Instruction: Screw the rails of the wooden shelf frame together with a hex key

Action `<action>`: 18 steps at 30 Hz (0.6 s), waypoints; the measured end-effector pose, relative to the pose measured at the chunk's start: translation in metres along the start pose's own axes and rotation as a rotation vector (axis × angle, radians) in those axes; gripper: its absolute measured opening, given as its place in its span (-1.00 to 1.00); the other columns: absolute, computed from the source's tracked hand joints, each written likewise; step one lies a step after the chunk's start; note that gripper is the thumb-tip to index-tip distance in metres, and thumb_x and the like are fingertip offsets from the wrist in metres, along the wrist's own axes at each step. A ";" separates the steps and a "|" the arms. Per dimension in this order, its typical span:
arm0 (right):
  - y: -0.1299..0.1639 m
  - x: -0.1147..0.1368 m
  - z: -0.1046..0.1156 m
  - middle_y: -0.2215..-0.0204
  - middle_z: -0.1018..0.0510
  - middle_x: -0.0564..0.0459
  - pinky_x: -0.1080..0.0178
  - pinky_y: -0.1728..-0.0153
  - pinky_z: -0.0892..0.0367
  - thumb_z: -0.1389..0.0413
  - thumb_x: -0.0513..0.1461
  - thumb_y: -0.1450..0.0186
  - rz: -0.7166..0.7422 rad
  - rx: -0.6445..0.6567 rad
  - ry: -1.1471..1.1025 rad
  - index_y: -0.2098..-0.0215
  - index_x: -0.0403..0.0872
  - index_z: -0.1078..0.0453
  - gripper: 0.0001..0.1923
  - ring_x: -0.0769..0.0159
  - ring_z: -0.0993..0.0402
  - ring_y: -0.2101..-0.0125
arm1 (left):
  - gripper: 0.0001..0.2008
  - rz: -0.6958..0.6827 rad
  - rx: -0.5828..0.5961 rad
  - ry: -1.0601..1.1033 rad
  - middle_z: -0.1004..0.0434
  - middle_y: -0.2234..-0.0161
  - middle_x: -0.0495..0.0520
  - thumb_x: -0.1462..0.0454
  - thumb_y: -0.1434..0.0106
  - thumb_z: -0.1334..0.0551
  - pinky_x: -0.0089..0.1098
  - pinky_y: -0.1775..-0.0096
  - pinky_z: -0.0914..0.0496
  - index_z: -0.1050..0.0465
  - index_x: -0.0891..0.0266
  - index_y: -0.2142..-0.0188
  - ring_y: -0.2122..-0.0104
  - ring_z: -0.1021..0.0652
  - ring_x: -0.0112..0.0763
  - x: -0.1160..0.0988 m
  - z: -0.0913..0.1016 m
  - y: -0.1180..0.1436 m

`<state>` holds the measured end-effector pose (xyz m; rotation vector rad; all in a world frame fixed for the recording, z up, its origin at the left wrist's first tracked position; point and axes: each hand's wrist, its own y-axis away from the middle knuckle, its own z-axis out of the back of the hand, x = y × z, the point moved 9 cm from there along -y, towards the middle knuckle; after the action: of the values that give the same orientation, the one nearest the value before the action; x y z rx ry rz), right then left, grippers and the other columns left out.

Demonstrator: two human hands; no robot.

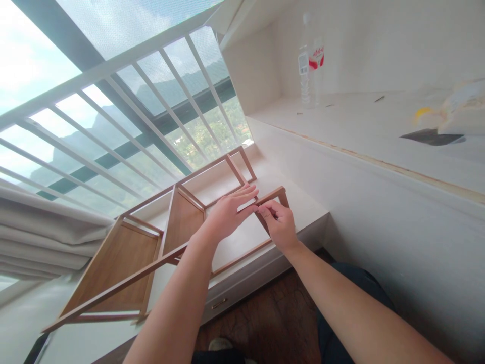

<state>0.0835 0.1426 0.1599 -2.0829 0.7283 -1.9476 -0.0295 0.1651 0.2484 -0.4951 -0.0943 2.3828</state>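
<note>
**Both hands working at the end rail of a wooden shelf frame**

A light brown wooden shelf frame with thin rails and two flat panels is lying on its side across a pale white window ledge; its far end is reaching towards the window corner, its near end is sitting at lower left. The left hand is resting flat against the frame near its far end, fingers stretched out and held together, palm down, gripping nothing. The right hand is sitting just beside it, its grip pressed together at thumb and forefinger on the short brown end rail; whether a small part is lying between the fingertips cannot be told. The two hands are almost touching at the fingertips.

Behind the ledge, white window bars are standing before green hills; folded pale curtain fabric is lying at left. On the raised white tabletop at right, a clear plastic bottle with a red label is standing upright, well apart from the hands; a dark flat scraper blade is lying further right.
</note>
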 end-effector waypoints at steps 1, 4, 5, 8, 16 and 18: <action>0.000 -0.001 0.000 0.55 -0.48 0.10 0.30 0.45 -0.24 -0.10 -0.02 -0.42 -0.020 -0.003 -0.023 0.35 -0.08 -0.51 -0.66 0.34 -0.37 0.50 | -0.50 0.000 -0.003 -0.007 -0.39 -0.27 0.01 0.02 -0.39 -0.19 -0.17 -0.33 -0.26 -0.43 0.11 -0.24 -0.31 -0.34 -0.16 0.000 0.000 0.000; -0.001 -0.003 -0.002 0.54 -0.52 0.07 0.28 0.44 -0.28 -0.14 -0.02 -0.38 -0.071 -0.011 -0.073 0.37 -0.09 -0.54 -0.65 0.31 -0.40 0.49 | -0.52 -0.002 -0.013 -0.030 -0.40 -0.26 -0.01 0.05 -0.39 -0.20 -0.17 -0.33 -0.28 -0.44 0.09 -0.24 -0.30 -0.36 -0.15 0.000 0.000 0.000; -0.001 -0.003 -0.002 0.55 -0.52 0.07 0.28 0.44 -0.28 -0.14 -0.02 -0.37 -0.083 -0.014 -0.086 0.38 -0.10 -0.54 -0.65 0.31 -0.40 0.49 | -0.53 -0.004 -0.015 -0.035 -0.41 -0.26 -0.02 0.05 -0.39 -0.20 -0.16 -0.33 -0.28 -0.44 0.08 -0.23 -0.30 -0.36 -0.15 0.000 0.000 0.000; -0.001 -0.002 -0.002 0.54 -0.52 0.07 0.28 0.42 -0.29 -0.15 -0.04 -0.37 -0.104 -0.017 -0.119 0.40 -0.10 -0.53 -0.67 0.32 -0.40 0.48 | -0.53 -0.016 -0.024 -0.027 -0.43 -0.25 -0.01 0.05 -0.39 -0.20 -0.17 -0.32 -0.29 -0.45 0.08 -0.23 -0.30 -0.36 -0.15 0.001 0.000 0.000; 0.000 -0.011 -0.006 0.64 -0.37 0.15 0.32 0.53 -0.16 -0.11 -0.01 -0.39 -0.151 -0.008 -0.213 0.42 -0.08 -0.48 -0.63 0.38 -0.28 0.55 | -0.53 -0.024 -0.013 -0.014 -0.42 -0.25 0.02 0.05 -0.39 -0.20 -0.17 -0.33 -0.26 -0.46 0.12 -0.22 -0.30 -0.36 -0.16 0.003 -0.002 -0.001; 0.000 -0.014 -0.008 0.69 -0.28 0.18 0.33 0.58 -0.09 -0.09 0.01 -0.40 -0.163 -0.003 -0.231 0.45 -0.08 -0.44 -0.60 0.41 -0.19 0.61 | -0.53 -0.029 -0.015 -0.010 -0.41 -0.26 0.03 0.06 -0.39 -0.20 -0.17 -0.33 -0.26 -0.45 0.13 -0.23 -0.30 -0.35 -0.16 0.003 -0.002 -0.001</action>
<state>0.0759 0.1508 0.1488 -2.3836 0.5294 -1.7385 -0.0300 0.1674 0.2461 -0.4858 -0.1232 2.3582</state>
